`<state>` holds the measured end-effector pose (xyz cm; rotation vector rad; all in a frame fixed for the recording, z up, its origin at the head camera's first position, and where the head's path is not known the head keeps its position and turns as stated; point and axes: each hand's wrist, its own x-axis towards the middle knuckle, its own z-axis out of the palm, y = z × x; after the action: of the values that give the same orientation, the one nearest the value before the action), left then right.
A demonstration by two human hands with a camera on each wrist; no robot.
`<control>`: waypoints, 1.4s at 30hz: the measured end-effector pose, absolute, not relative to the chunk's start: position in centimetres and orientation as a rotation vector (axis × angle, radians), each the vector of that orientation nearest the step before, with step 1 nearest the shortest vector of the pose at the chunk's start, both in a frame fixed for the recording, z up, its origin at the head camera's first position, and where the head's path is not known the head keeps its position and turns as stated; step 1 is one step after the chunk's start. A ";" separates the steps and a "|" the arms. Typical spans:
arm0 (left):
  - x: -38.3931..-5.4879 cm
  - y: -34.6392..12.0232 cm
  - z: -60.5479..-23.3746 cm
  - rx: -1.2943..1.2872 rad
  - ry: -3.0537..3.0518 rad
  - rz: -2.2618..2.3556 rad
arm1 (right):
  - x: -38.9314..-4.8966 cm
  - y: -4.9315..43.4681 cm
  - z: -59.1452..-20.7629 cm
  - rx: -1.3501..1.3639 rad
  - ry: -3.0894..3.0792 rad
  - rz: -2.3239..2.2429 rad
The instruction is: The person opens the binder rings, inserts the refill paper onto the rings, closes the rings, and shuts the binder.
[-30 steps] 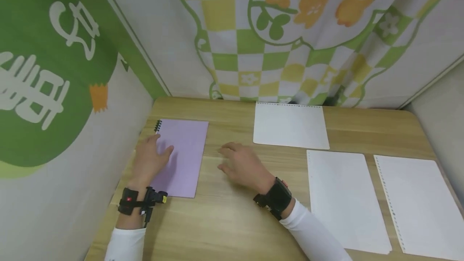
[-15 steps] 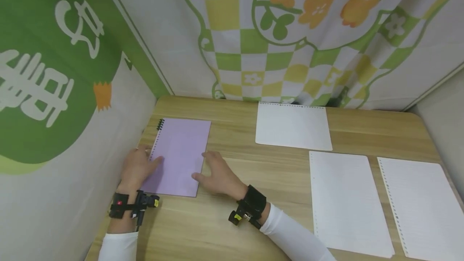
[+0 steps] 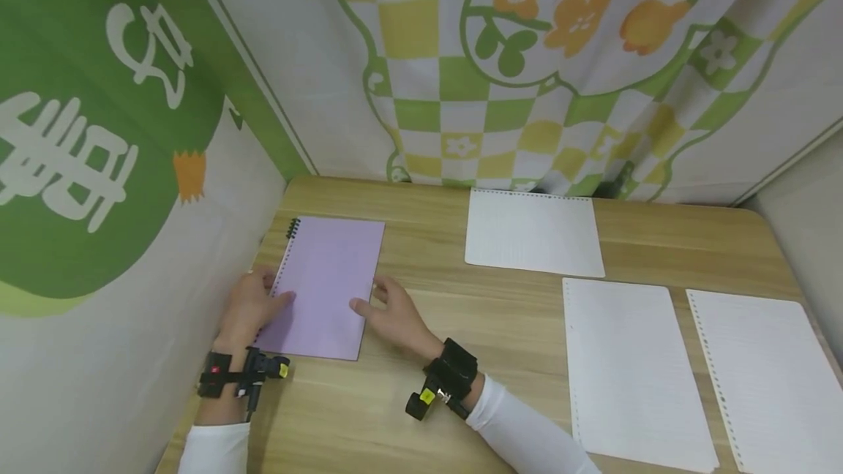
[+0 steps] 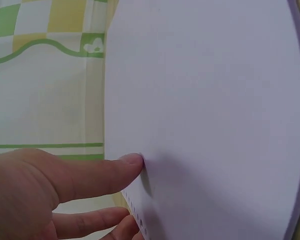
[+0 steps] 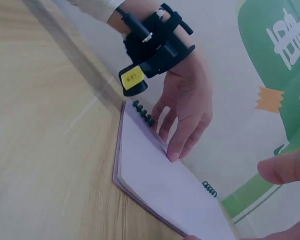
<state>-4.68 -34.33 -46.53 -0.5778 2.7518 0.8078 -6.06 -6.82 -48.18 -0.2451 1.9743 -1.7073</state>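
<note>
A lilac spiral notebook lies on the left of the table. Short dark coils sit at the ends of its holed left edge. At that edge, my left hand grips the notebook, thumb on the cover and fingers by the holes; in the left wrist view its thumb presses into the lilac surface. My right hand is at the opposite edge, fingers beside it. In the right wrist view the right thumb stands raised off the cover, and a fingertip meets the edge at the bottom.
White sheets with punched holes lie on the wooden table: one sheet at the back, a small stack right of centre and another sheet at far right. A wall borders the left side; a patterned curtain hangs behind.
My right hand has come left from mid-table to the notebook's right edge. My left hand has drawn back along the holed edge, with its thumb now low on the cover.
</note>
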 end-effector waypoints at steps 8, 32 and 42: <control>-4.9 -34.8 -46.7 -0.592 2.681 0.840 | -5.9 -7.1 -48.6 -0.076 1.758 -1.883; -4.6 -37.3 -47.2 -0.586 2.477 1.189 | -6.3 -7.6 -48.3 -0.031 1.808 -1.884; -4.0 -37.7 -47.1 -0.572 2.435 1.274 | -6.4 -7.8 -48.3 -0.025 1.806 -1.901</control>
<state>-4.05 -37.71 -47.06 -0.5715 2.4345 1.2739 -6.38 -7.78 -48.34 -0.0254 1.8062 -1.9009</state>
